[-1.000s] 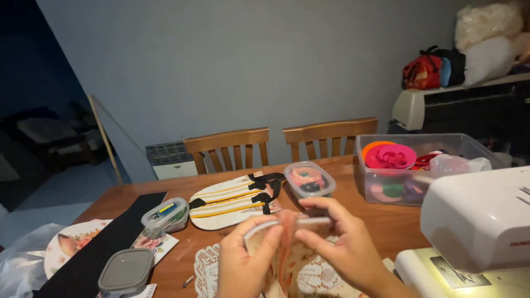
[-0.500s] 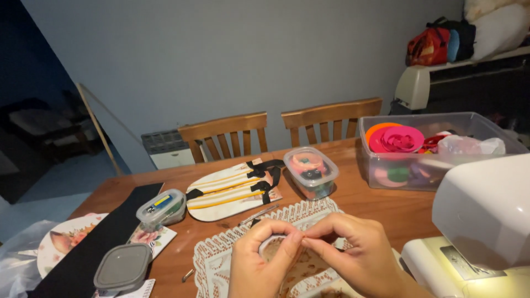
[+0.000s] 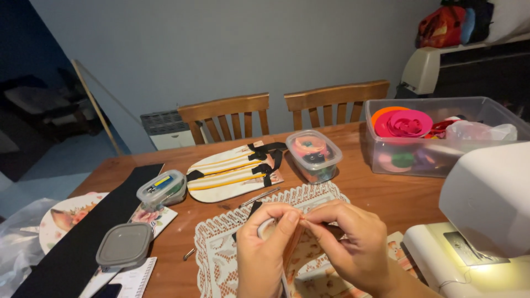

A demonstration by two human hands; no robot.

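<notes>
Plain grey-blue wall ahead of me, two wooden chairs tucked behind my brown desk, white heater low against the wall, dim doorway to my left, shelf upper right

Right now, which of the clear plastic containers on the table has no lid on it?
The large clear bin at the right, holding pink and orange rolls. The two small containers have lids on.

- Bench: smooth brown wood, slight sheen.
- Lace mat, lower centre: white openwork cloth.
- Tub, centre: clear glossy plastic.
- Sewing machine, lower right: smooth white plastic.
</notes>
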